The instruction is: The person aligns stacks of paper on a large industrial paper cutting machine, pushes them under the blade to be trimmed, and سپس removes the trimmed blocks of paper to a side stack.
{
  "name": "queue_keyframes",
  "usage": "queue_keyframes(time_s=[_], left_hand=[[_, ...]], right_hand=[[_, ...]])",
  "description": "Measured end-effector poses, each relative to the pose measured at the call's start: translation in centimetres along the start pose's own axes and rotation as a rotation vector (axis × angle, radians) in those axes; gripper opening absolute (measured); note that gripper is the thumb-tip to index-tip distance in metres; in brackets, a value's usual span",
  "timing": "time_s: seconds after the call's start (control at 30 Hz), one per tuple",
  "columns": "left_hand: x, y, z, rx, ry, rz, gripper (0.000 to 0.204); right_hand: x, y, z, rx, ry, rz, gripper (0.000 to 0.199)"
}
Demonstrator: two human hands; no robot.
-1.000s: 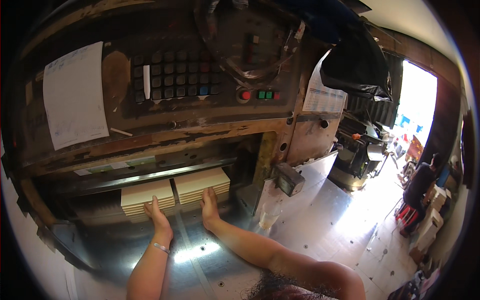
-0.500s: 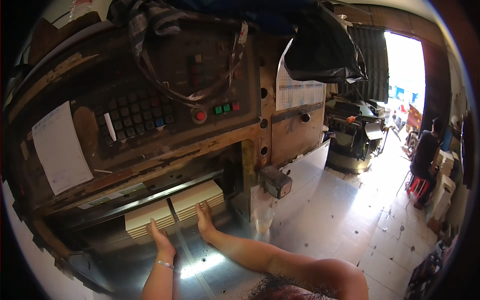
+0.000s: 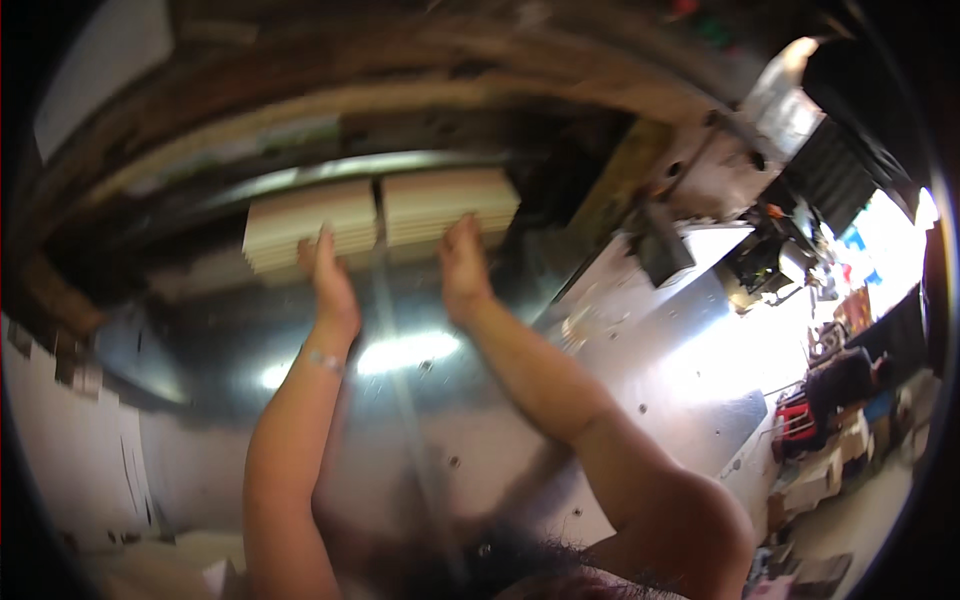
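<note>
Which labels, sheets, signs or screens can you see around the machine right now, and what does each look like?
Pale sheet: upper left on the machine front, whitish, blurred, partly cut off.
Pale strip label: above the paper stacks, long, whitish, blurred.
No screens or packages can be made out.

Print shop or bindery floor, industrial. I'm at a heavy old paper-cutting machine (image 3: 420,110): worn dark metal frame, long steel clamp bar (image 3: 330,172) across the throat, polished metal table (image 3: 480,430) with bolt holes. Two cut stacks of paper (image 3: 380,218) sit side by side under the bar. More machinery (image 3: 770,262) off to my right, boxes and clutter (image 3: 840,450) on a bare floor, and daylight pours in through a wide open doorway (image 3: 885,245).
</note>
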State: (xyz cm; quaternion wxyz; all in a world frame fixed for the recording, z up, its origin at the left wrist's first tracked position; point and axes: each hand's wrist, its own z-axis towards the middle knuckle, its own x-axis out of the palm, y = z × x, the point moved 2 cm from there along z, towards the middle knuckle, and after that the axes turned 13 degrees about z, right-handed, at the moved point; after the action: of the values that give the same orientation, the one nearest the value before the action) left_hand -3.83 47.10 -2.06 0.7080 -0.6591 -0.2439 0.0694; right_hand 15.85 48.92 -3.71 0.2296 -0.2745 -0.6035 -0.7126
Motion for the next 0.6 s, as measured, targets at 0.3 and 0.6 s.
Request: queue_keyframes(time_s=[0.3, 0.6], left_hand=[[0.0, -2.7, -0.5, 0.052, 0.044, 0.091, 0.107], [0.9, -3.3, -0.6, 0.007, 0.059, 0.028, 0.106]], right_hand=[[2.8, 2.3, -0.7, 0.008, 0.025, -0.028, 0.096], [3.3, 3.2, -0.7, -0.008, 0.048, -0.062, 0.099]])
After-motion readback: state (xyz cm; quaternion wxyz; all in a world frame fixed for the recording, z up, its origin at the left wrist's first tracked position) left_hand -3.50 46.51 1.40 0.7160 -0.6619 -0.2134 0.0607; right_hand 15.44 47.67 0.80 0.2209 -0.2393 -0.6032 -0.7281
